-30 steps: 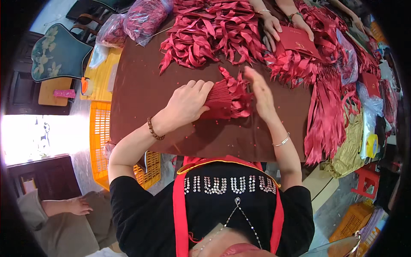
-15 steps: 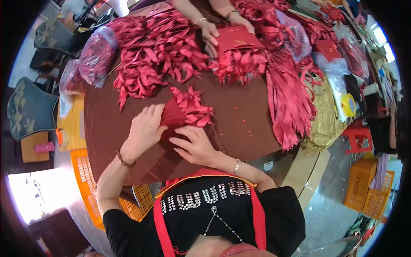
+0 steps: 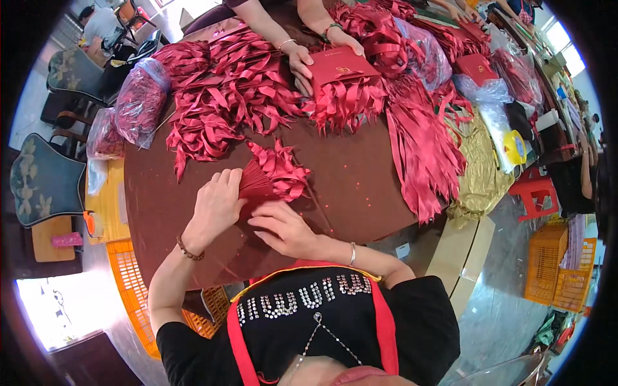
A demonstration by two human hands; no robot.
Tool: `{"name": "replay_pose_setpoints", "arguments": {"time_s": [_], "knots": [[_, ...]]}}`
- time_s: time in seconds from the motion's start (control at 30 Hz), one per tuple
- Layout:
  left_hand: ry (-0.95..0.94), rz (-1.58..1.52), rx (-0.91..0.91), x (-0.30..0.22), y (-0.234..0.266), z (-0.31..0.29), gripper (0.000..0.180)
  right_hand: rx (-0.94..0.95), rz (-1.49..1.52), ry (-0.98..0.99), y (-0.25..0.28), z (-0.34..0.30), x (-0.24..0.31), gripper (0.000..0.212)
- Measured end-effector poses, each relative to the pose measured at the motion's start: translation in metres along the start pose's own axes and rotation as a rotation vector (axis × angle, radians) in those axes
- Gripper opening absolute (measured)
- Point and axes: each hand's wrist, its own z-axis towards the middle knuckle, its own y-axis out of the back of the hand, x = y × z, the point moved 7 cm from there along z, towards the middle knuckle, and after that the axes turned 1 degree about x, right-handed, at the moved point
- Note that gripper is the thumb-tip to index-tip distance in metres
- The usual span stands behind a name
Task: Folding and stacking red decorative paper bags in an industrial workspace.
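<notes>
My left hand (image 3: 217, 201) is closed around the left edge of a fanned stack of thin red cards (image 3: 256, 181) with ribbon ends sticking out on the far side. The crimson ribbons (image 3: 286, 172) fan over the brown table. Close to the stack's near right corner is my right hand (image 3: 283, 226), its fingers stretched out and apart. I see nothing held in it; whether a fingertip touches the cards cannot be told. Across the table another person's hands (image 3: 302, 67) hold a similar red stack (image 3: 343, 66) with gold marks and ribbons hanging toward me.
Heaps of ribboned red pieces (image 3: 235, 96) lie at the far left, with plastic-wrapped bundles (image 3: 141, 103) beside them. Long ribbons (image 3: 425, 157) hang over the right edge near gold cloth (image 3: 479, 174) and a yellow tape roll (image 3: 514, 147). Orange crates (image 3: 132, 273) stand below the table (image 3: 360, 180).
The view has shifted slightly. My left hand keeps its hold on the stack, which is tilted a little more upright and fanned. My right hand has drawn slightly toward me.
</notes>
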Motion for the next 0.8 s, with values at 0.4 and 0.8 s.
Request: {"name": "replay_pose_setpoints", "arguments": {"time_s": [0.4,0.8], "knots": [[-0.045,0.008,0.049,-0.002,0.000,-0.005,0.052,0.252,-0.362,0.145,0.017,0.068,-0.006,0.080],[-0.166,-0.084,0.041,-0.017,0.037,0.005,0.044,0.265,-0.314,0.103,0.040,0.069,-0.004,0.092]]}}
